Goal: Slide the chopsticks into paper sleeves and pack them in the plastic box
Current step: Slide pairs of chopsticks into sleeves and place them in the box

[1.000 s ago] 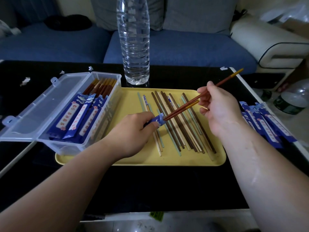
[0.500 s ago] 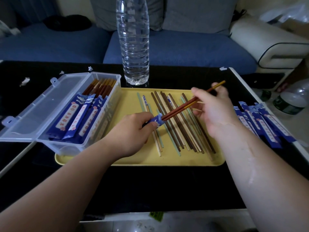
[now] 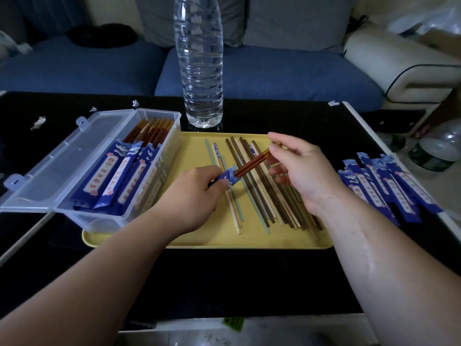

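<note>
Presently held pair: two red-brown chopsticks (image 3: 252,164), frame centre, slanting up to the right above the tray; lower tips inside the sleeve mouth, most of the length outside.
Left hand (image 3: 192,196): thumb and fingers clamped on the blue paper sleeve (image 3: 228,178); only the sleeve's open end shows beyond the fingers.
Right hand (image 3: 304,171): thumb and forefinger pinched on the pair's upper end; remaining fingers loosely curled.
Yellow tray (image 3: 199,242): centre of the worktop (image 3: 224,283); carries loose chopsticks (image 3: 262,196), brown, pale and green, lying roughly parallel.
Plastic box (image 3: 104,221): clear, left of centre, resting over the tray's left part; lid (image 3: 62,156) open to the left; sleeved chopsticks (image 3: 114,176) inside, bare brown ends toward the top of the frame.
Sleeve pile (image 3: 389,186): blue, right edge of the worktop, apart from the tray.
Water bottle (image 3: 199,71): upright, just beyond the tray's far rim.
</note>
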